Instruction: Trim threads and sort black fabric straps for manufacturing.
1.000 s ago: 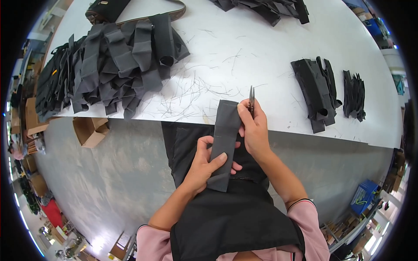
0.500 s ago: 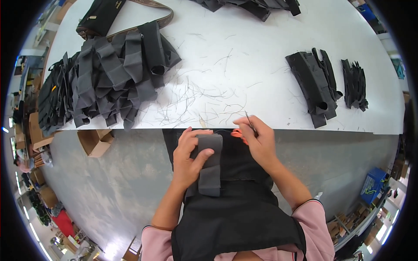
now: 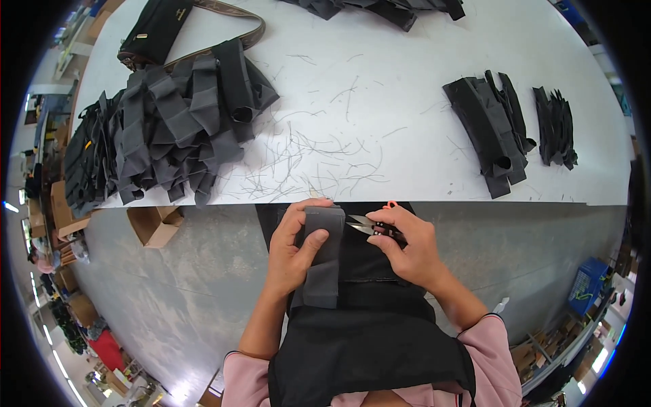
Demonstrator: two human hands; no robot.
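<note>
The grey strip point(image 3: 322, 275) is at the lower centre of the frame, above the apron point(image 3: 369, 346), clamped between the left hand's point(image 3: 290, 251) thumb and fingers. The right hand point(image 3: 415, 247), apart from the left, grips the snips point(image 3: 388, 233). Since half a second ago, these have swung round: their spread blades now point left, just beside the strip's upper end, putting that edge nearly within reach. Beyond, threads point(image 3: 325, 146) litter the desk point(image 3: 407, 173), between a pile point(image 3: 178, 115) upper left and bundles point(image 3: 491, 129) upper right.
</note>
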